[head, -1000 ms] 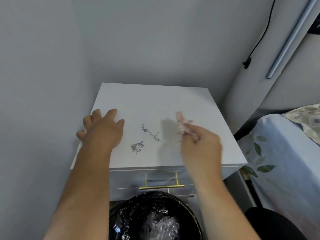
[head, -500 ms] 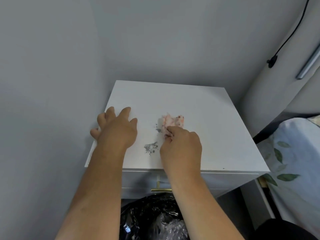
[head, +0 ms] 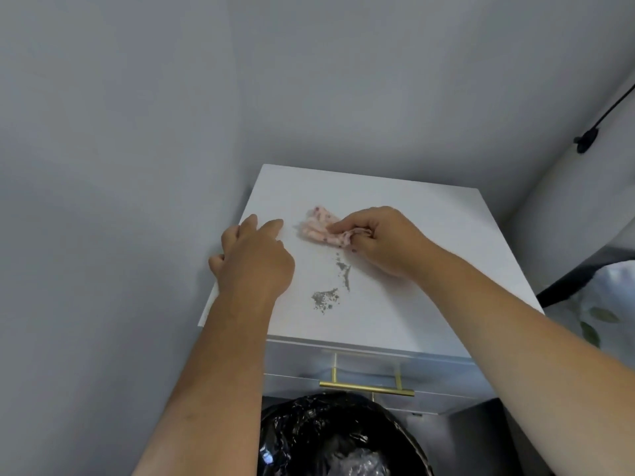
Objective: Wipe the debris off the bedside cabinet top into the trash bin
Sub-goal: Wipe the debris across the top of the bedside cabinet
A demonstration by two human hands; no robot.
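The white bedside cabinet top (head: 429, 235) carries grey debris (head: 324, 298) in a small pile and a thin streak near its middle front. My right hand (head: 381, 240) is shut on a crumpled pink spotted cloth (head: 321, 228), which is pressed on the top just behind the debris. My left hand (head: 252, 257) rests flat on the cabinet's left edge, fingers curled over the side, holding nothing. A trash bin with a black liner (head: 340, 438) stands on the floor directly below the cabinet's front edge.
Grey walls close in behind and to the left of the cabinet. A drawer with a gold bar handle (head: 366, 388) faces me above the bin. A bed with a leaf-print cover (head: 604, 304) sits to the right. A black cable (head: 604, 118) hangs on the right wall.
My right hand came down from mid-air with the cloth onto the cabinet top and now presses it farther back and left, behind the debris. The left hand stayed on the left edge.
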